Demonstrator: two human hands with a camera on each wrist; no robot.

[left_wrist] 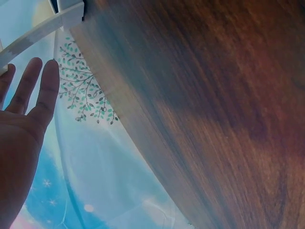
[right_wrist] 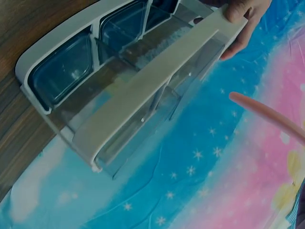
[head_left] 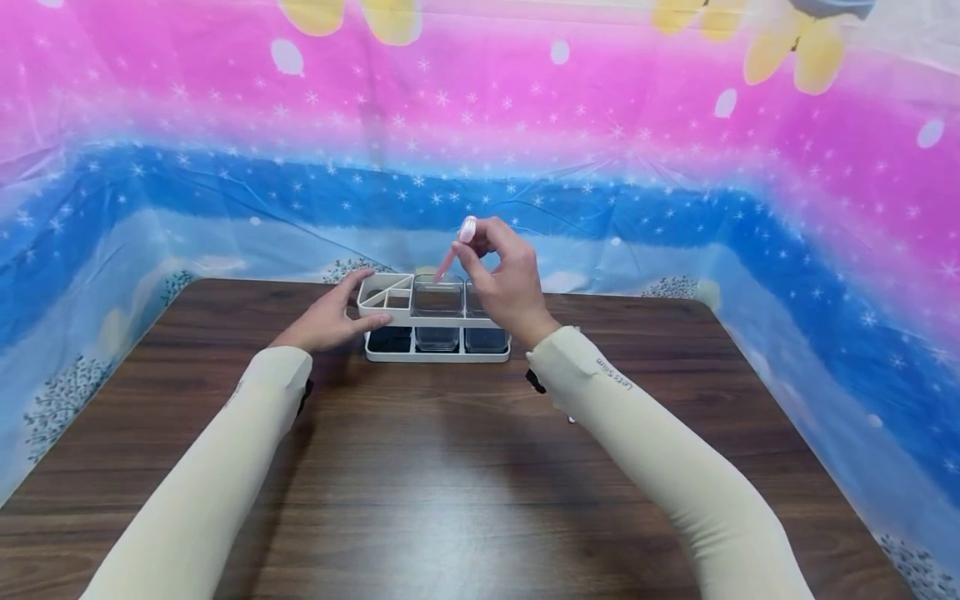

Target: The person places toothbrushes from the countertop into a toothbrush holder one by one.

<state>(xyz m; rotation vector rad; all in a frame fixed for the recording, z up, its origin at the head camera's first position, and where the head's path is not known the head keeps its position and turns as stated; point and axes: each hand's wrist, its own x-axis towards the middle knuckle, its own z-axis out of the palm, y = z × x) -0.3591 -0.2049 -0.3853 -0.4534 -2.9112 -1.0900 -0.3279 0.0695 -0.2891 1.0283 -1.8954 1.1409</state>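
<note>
Item: pink stick [head_left: 452,255], slim, with a pale rounded cap at its upper end. The right hand [head_left: 504,279] is pinching it near the top between thumb and fingertips, grip closed on it, raised above the organiser. Its long axis is running steeply, top leaning right and toward the hand, lower tip pointing down and left over the middle clear compartment; in the right wrist view the tip [right_wrist: 267,114] is hanging clear of the rim, not touching.

Item: white organiser [head_left: 435,327] with clear compartments, sitting at the far middle of the wooden bench [head_left: 450,483]. The left hand [head_left: 330,319] is resting on its left end, fingers laid straight, thumb on the front edge, grip relaxed.
</note>
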